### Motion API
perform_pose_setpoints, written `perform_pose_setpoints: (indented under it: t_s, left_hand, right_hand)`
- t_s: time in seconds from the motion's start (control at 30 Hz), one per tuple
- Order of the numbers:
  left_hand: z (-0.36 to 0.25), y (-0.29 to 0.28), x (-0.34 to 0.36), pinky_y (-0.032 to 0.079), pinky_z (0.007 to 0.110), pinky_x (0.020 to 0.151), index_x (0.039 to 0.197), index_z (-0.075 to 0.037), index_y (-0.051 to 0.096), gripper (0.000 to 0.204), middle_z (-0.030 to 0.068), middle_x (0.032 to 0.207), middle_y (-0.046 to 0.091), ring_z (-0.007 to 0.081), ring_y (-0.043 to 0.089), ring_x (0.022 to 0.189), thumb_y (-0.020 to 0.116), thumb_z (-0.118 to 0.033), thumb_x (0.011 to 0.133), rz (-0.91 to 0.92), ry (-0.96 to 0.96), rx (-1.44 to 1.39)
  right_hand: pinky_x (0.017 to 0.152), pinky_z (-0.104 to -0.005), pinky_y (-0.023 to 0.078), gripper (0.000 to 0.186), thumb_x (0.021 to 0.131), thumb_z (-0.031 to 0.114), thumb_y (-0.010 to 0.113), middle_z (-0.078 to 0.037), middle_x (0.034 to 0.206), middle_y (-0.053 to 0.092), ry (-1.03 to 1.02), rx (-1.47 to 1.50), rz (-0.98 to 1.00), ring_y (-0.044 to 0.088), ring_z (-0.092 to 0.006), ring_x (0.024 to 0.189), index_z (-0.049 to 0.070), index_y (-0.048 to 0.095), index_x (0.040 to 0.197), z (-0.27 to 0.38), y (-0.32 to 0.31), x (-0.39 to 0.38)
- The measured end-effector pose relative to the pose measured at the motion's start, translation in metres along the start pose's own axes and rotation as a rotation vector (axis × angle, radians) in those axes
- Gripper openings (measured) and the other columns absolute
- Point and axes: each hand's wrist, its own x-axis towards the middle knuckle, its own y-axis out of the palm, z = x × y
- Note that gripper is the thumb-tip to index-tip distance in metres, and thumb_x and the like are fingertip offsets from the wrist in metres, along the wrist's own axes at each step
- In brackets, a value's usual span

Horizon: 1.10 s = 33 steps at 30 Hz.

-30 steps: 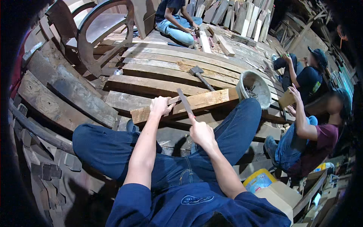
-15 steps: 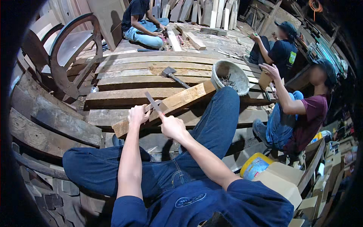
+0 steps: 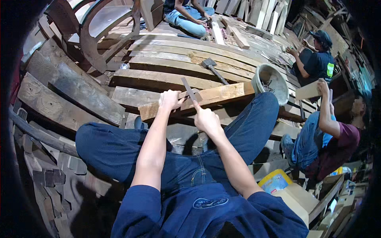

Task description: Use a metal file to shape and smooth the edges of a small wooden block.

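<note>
I can read no wording: the oval shirt emblem point(image 3: 210, 203) below the right fingers point(image 3: 198, 107) and the green shirt-back print point(image 3: 330, 70), well rightward of them, are too small.

A head-worn fisheye looks down and forward over both hands point(image 3: 208, 121).

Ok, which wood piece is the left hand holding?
The left hand grips the short piece, crossed in view by the file; the nearby block is much longer.

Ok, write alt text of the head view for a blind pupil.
A person's right hand holds a file-like tool across a small wood piece in the left hand, over a beam. Three other people sit nearby; a hammer lies on planks.
</note>
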Motion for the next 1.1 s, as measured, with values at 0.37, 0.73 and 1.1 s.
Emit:
perform_pose_setpoints:
  t_s: [0.37,0.73,1.1]
  left_hand:
    - [-0.003,0.005,-0.005,0.054,0.043,0.073,0.109,-0.023,0.067,0.037,0.0124,0.087,0.07,0.0305,0.068,0.08,0.064,-0.044,0.079,-0.049,0.019,0.075]
    - [-0.006,0.001,-0.001,0.054,0.044,0.075,0.11,-0.022,0.067,0.038,0.0112,0.086,0.07,0.0314,0.068,0.083,0.063,-0.045,0.079,-0.023,0.031,0.012]
    - [0.003,0.005,-0.005,0.054,0.044,0.072,0.106,-0.021,0.068,0.036,0.0141,0.084,0.07,0.032,0.068,0.079,0.066,-0.044,0.078,-0.052,0.04,-0.003]
  right_hand:
    - [0.064,-0.0491,0.054,0.051,0.085,0.017,0.048,-0.024,0.081,0.066,0.007,-0.048,-0.091,0.067,-0.0388,0.069,0.014,0.048,0.135,-0.001,0.007,0.011]
    - [0.066,-0.0502,0.054,0.056,0.085,0.018,0.049,-0.023,0.078,0.066,0.047,-0.009,-0.055,0.067,-0.0394,0.071,0.013,0.041,0.14,-0.006,0.004,0.006]
    - [0.068,-0.0488,0.054,0.054,0.084,0.013,0.046,-0.021,0.08,0.066,0.06,-0.031,0.068,0.068,-0.0369,0.074,0.008,0.044,0.138,0.011,-0.023,-0.021]
